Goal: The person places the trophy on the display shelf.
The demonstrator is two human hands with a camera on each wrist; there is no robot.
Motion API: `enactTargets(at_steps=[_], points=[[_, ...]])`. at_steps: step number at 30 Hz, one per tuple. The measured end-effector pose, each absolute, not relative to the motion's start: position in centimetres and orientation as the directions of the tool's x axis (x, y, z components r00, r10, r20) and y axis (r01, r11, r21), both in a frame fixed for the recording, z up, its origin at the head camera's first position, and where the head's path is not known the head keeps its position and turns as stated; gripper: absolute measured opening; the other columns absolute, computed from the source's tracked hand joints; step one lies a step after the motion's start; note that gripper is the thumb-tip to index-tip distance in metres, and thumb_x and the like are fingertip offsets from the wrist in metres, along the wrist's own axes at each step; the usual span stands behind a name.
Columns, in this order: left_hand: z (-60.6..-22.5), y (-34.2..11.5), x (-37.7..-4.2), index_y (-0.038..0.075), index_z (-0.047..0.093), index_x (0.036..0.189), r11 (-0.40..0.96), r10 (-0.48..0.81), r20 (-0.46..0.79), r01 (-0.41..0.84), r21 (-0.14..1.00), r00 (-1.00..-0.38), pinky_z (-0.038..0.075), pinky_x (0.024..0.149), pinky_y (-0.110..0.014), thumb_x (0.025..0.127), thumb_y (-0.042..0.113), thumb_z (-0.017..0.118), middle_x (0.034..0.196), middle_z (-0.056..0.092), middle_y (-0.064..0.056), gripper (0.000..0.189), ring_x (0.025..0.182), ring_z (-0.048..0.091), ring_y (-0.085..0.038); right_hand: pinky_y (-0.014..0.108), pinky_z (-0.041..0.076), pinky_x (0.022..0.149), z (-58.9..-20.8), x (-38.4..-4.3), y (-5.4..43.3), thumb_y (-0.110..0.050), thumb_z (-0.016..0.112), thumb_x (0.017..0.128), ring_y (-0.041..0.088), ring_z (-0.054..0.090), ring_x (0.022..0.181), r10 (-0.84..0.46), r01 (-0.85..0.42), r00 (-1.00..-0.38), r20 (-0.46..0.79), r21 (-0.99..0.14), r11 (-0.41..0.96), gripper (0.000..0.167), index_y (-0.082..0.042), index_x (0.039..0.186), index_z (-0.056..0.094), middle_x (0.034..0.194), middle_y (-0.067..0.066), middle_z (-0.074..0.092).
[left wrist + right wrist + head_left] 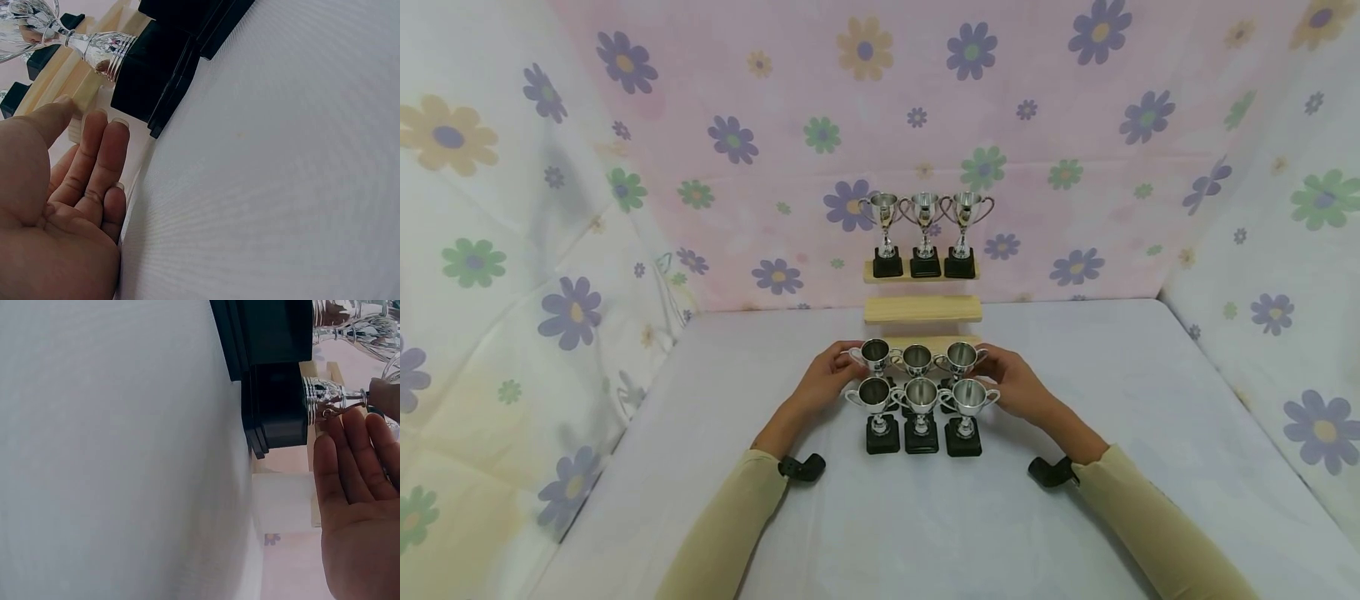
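Two rows of small silver trophies with black bases stand upright on the table. My left hand is beside the back-left trophy. In the left wrist view its fingers are relaxed and fairly straight, and the thumb tip overlaps the end of a wooden shelf board. On the other side, my right hand is at the back-right trophy. The right wrist view has its fingers extended close to that trophy's stem, the thumb near the cup. The front row stands nearer me.
Behind the trophies rises a stepped wooden stand, with a bare middle board and a lower board. Three more trophies stand on its top board. A white cloth covers the table; flowered fabric hangs around it.
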State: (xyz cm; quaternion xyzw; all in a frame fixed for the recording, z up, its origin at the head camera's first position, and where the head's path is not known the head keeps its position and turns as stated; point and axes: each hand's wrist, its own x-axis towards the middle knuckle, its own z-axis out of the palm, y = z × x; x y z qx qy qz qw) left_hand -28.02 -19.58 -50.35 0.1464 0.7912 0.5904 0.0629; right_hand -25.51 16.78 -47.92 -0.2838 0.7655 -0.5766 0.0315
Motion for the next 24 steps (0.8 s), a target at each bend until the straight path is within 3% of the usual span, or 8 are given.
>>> enactTargets(at_steps=[11, 24], points=[[-50.57, -19.64, -28.20, 0.005, 0.051, 0.152, 0.242, 0.309, 0.077, 0.157, 0.957, -0.948, 0.049, 0.097, -0.025, 0.108, 0.007, 0.060, 0.112, 0.078, -0.015, 0.045, 0.098, 0.075, -0.014, 0.035, 0.053, 0.106, -48.01, -25.42, 16.52, 0.004, 0.078, 0.093, 0.028, 0.070, 0.115, -0.446, -0.407, -0.850, 0.279, -0.886, 0.222, 0.033, 0.006, 0.124, 0.067, 0.122, 0.016, 0.068], [-50.38, -19.55, -28.02, 0.005, 0.051, 0.152, 0.278, 0.306, 0.081, 0.171, 0.945, -0.949, 0.048, 0.102, -0.031, 0.108, 0.009, 0.060, 0.113, 0.078, -0.016, 0.044, 0.099, 0.075, -0.015, 0.051, 0.050, 0.108, -48.28, -25.36, 16.25, 0.004, 0.077, 0.092, 0.035, 0.070, 0.115, -0.437, -0.425, -0.850, 0.293, -0.872, 0.242, 0.029, 0.007, 0.120, 0.067, 0.115, 0.017, 0.070]])
